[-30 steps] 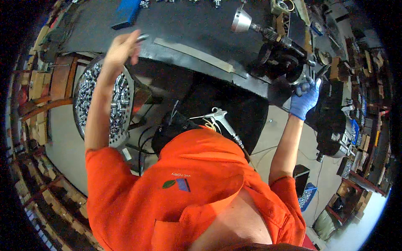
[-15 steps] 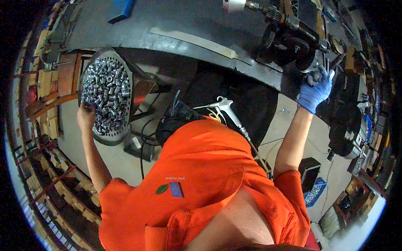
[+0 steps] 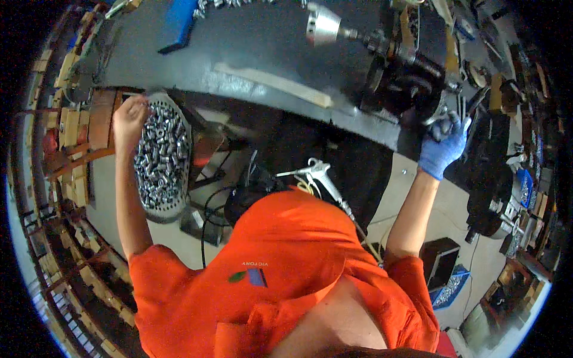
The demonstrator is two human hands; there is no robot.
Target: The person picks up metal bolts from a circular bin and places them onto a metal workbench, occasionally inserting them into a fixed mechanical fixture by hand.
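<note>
Workbench (image 3: 256, 45), dark and wide, stretches across the top of my view. Below it I see the person's orange shirt (image 3: 197, 292), which takes up the lower middle. On the bench at upper right stands a dark machine (image 3: 391, 89) with a shaft; a silvery metal cup (image 3: 323, 25) sits at the shaft's left end. Left of the person, just below the bench edge, I have an oval tray (image 3: 168, 210) with holes along its rim. A pale strip (image 3: 274, 83) lies along the bench's front edge, and an air gun (image 3: 325, 178) is near the person's waist. The right hand (image 3: 443, 143), in a blue glove, is at the machine's near end, fingers bent; I can't tell whether it grips anything. The bare left hand (image 3: 130, 118) is by the tray's upper left rim, fingers curled in; whether it holds something I can't tell. Small shiny metal parts (image 3: 160, 158) are heaped in the tray.
</note>
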